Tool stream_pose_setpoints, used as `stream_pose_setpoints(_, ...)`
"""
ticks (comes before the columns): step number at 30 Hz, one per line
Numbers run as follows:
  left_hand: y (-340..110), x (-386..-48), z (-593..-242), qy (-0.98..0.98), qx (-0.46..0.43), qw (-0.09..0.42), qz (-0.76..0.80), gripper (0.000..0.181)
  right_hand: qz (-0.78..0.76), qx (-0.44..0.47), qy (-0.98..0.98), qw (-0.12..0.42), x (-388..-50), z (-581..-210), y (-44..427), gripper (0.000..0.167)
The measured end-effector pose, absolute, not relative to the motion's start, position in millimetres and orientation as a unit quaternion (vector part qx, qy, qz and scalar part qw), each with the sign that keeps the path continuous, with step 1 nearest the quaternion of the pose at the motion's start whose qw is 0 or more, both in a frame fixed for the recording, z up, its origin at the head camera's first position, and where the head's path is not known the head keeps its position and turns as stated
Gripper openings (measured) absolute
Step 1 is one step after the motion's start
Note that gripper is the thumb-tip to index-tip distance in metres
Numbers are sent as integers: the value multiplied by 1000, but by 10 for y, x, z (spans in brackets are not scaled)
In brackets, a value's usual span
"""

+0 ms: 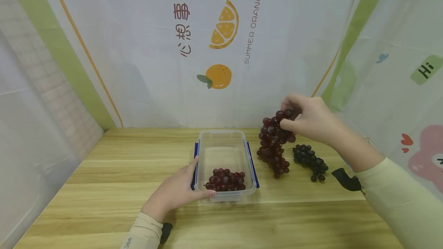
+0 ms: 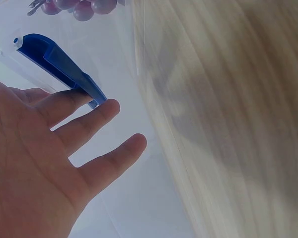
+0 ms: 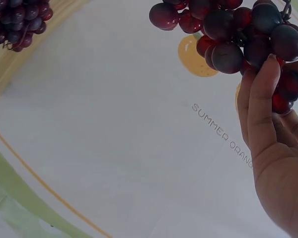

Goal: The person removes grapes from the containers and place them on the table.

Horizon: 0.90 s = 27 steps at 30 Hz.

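Right hand [image 1: 309, 120] gripping grapes [image 1: 272, 151], left hand [image 1: 177, 188] splayed against box [image 1: 223, 156] — wooden table [image 1: 294, 212], printed cloth [image 1: 155, 87]

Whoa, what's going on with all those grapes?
A person is handling bunches of grapes. Their right hand holds up a red bunch to the right of a clear box, while their left hand touches the box's side. Another red bunch is inside the box, and a darker bunch lies farther right on the table.
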<state>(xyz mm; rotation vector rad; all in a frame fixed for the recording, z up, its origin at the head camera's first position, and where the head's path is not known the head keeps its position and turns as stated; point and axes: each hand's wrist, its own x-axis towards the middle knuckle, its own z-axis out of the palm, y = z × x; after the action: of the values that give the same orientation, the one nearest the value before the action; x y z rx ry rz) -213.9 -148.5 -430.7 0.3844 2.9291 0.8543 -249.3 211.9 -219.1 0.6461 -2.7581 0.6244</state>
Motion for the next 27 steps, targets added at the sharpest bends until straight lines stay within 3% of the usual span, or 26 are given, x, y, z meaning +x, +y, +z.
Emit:
stream_pose_setpoints(12, -1484, -2123, -4279, 955, 122, 31, 270, 135, 185, 197, -960, 72, -2360, -2390, 2387, 19)
stream_pose_setpoints(27, -1482, -2143, -4295, 955, 124, 31, 268, 135, 180, 208, -960, 59, -2222, -2832, 2569, 21)
